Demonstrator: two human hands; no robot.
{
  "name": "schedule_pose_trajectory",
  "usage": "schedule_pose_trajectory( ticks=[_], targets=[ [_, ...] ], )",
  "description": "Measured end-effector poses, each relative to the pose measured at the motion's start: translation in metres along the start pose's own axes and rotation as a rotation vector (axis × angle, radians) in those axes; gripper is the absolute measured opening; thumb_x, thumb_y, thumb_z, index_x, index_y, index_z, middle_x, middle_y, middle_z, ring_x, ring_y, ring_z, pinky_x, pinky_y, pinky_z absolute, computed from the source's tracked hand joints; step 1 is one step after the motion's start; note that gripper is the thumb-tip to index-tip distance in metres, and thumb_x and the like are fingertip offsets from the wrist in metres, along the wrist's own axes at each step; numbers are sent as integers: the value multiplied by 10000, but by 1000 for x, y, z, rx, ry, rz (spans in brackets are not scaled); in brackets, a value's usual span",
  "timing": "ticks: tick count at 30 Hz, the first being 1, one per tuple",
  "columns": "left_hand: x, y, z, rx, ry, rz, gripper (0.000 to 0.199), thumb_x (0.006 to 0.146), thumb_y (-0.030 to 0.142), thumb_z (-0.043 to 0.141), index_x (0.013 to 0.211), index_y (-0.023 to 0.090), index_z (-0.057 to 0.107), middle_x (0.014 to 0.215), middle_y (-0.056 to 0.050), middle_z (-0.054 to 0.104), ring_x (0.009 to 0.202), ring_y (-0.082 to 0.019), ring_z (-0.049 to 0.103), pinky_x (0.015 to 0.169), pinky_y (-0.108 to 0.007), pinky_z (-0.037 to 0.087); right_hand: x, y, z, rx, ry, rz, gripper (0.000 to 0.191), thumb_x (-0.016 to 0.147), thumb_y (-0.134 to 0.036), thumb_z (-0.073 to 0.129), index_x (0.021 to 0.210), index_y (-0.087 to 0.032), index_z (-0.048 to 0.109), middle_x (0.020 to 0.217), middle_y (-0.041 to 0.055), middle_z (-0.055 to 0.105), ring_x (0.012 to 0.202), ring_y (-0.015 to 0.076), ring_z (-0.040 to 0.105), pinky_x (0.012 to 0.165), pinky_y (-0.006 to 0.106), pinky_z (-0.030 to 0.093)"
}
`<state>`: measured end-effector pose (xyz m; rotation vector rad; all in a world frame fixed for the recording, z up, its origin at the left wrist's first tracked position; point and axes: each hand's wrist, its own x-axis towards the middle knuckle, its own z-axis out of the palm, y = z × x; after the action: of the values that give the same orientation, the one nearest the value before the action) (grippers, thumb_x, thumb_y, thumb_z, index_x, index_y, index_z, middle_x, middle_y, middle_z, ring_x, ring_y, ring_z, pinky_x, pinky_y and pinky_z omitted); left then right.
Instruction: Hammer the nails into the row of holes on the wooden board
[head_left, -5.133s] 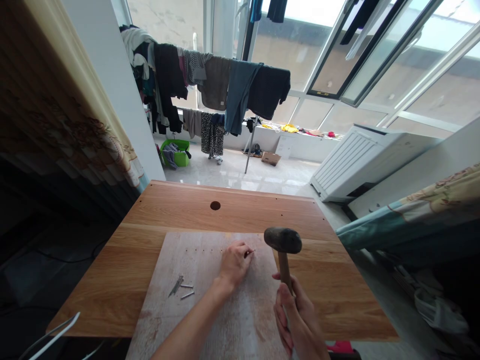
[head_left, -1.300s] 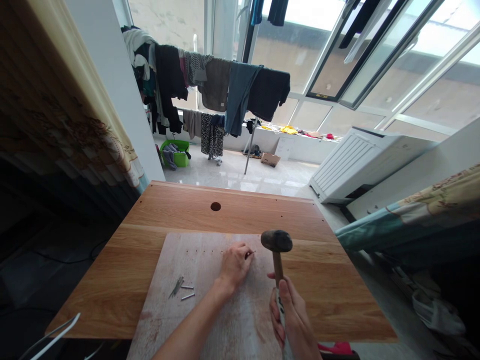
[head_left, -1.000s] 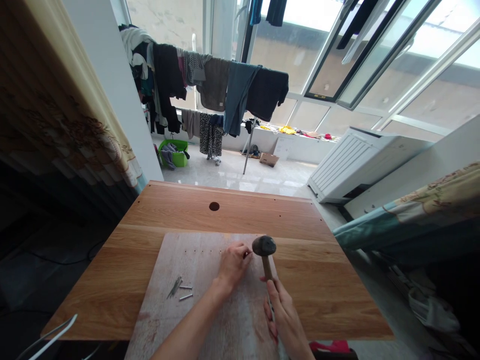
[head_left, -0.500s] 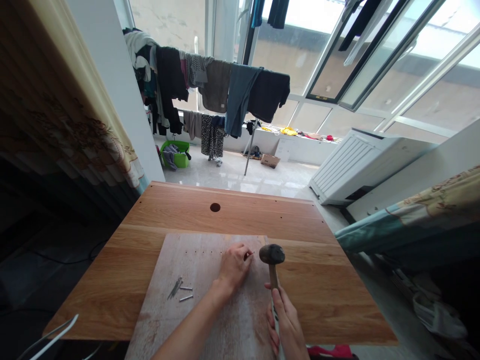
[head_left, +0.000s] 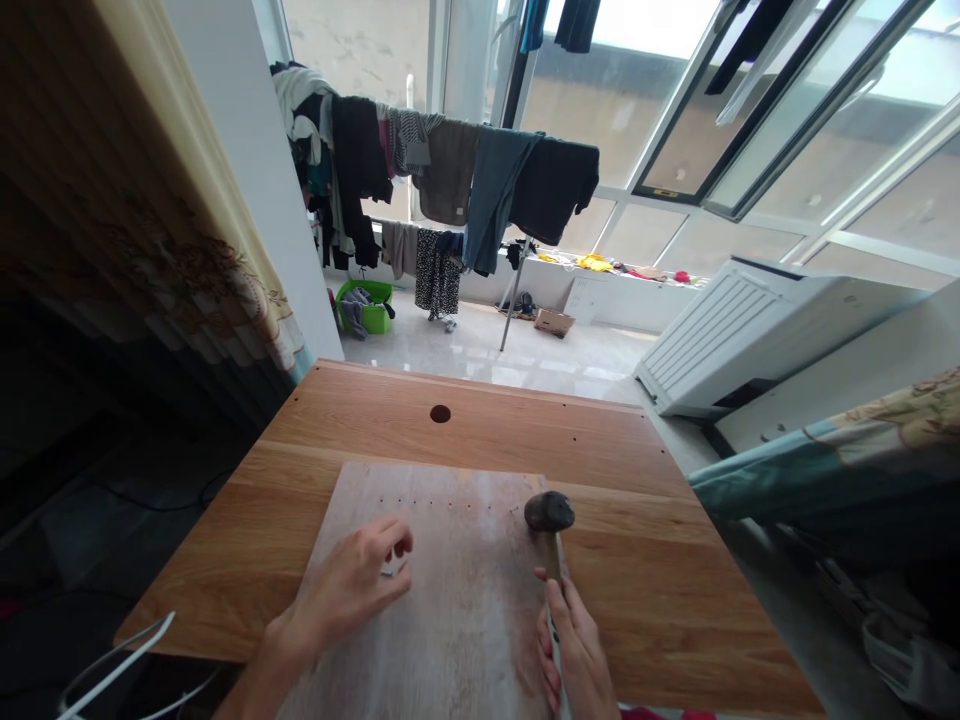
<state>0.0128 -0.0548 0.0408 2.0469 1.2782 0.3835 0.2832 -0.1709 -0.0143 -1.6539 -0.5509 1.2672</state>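
Note:
My right hand [head_left: 571, 640] is wrapped round the handle of a hammer [head_left: 550, 511] with a dark, rounded head. The hammer is held near the right edge of a pale, worn board [head_left: 450, 580]. Over the board's left part, my left hand [head_left: 360, 575] has its thumb and fingers apart. A bit of a silvery nail [head_left: 387, 573] shows between them, and the hand hides whatever else lies under it. Across the far part of the board runs a row of small dark dots, with a tiny upright nail [head_left: 514, 511] near its right end, close to the hammer head.
The board lies on a wooden tabletop [head_left: 660, 560] with a round hole near its far edge. A white strap [head_left: 120, 665] sticks up at the left. Beyond stand a clothes rack with laundry [head_left: 450, 170], a green basket [head_left: 375, 318] and a white appliance [head_left: 720, 335].
My left hand has left the small nail at the right and moved left and nearer, over the loose nails. My right hand keeps the hammer in nearly the same place. The view has shifted slightly.

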Motion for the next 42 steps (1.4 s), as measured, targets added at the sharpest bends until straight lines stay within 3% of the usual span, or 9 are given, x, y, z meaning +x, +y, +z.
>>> schedule_pose_trajectory(
  ticks=[5, 16, 19, 22, 25, 28, 31, 35, 42],
  targets=[
    [-24, -19, -8, 186, -69, -22, 147, 758, 125, 571, 837, 237, 624, 931, -12, 662, 894, -211, 592, 826, -323, 408, 1, -3, -1, -21, -34, 4, 855, 759, -879, 590, 1290, -212, 519, 532, -136, 440, 291, 64, 345, 230, 169, 327],
    [-15, -5, 0, 471, -147, 94, 230, 748, -4, 497, 748, 188, 622, 997, -77, 644, 962, -251, 597, 842, -386, 441, 0, -3, 1, -36, -12, 12, 849, 777, -865, 584, 1314, -211, 521, 551, -127, 459, 311, 69, 371, 244, 171, 327],
    [-9, -3, 4, 318, -121, 171, 212, 725, -5, 542, 750, 187, 628, 1061, -69, 665, 968, -221, 616, 832, -342, 450, 0, -2, 1, -42, -12, 16, 876, 764, -880, 577, 1320, -206, 514, 548, -128, 458, 310, 72, 372, 239, 174, 327],
    [7, 5, 13, 23, -78, 201, 147, 759, 62, 593, 789, 199, 638, 885, -10, 685, 823, -158, 625, 767, -282, 452, 1, -4, 1, -47, -21, 13, 899, 751, -895, 572, 1317, -201, 501, 537, -132, 451, 303, 72, 366, 234, 176, 327],
    [36, 19, 30, -295, 30, 152, 68, 825, 166, 607, 854, 200, 658, 781, 16, 684, 700, -120, 589, 691, -243, 451, 2, -5, 2, -50, -29, 0, 874, 762, -886, 572, 1303, -203, 506, 534, -133, 444, 301, 72, 368, 232, 173, 325],
    [70, 32, 52, -516, 160, 86, 233, 855, 273, 638, 1072, 208, 688, 822, 10, 726, 641, -108, 550, 639, -227, 450, 1, -7, 3, -45, -26, -1, 873, 754, -892, 572, 1285, -201, 518, 527, -132, 445, 295, 72, 363, 230, 175, 324],
    [94, 37, 73, -532, 221, 57, 226, 877, 302, 620, 1052, 214, 733, 830, 1, 747, 631, -109, 558, 629, -223, 448, 0, -9, 5, -44, -21, 5, 911, 718, -920, 569, 1265, -194, 522, 515, -131, 452, 289, 73, 363, 228, 177, 325],
    [103, 35, 92, -435, 238, 70, 183, 899, 281, 598, 964, 221, 758, 847, 3, 762, 619, -111, 570, 636, -225, 445, -1, -9, 5, -41, -18, 21, 935, 690, -935, 575, 1255, -192, 520, 501, -135, 441, 288, 68, 347, 229, 172, 315],
    [98, 32, 99, -350, 289, 80, 181, 938, 266, 573, 975, 223, 745, 868, 0, 738, 652, -121, 572, 690, -234, 435, 1, -8, 2, -30, -40, 31, 880, 728, -885, 610, 1279, -203, 537, 516, -128, 455, 291, 65, 358, 243, 164, 309]
  ],
)
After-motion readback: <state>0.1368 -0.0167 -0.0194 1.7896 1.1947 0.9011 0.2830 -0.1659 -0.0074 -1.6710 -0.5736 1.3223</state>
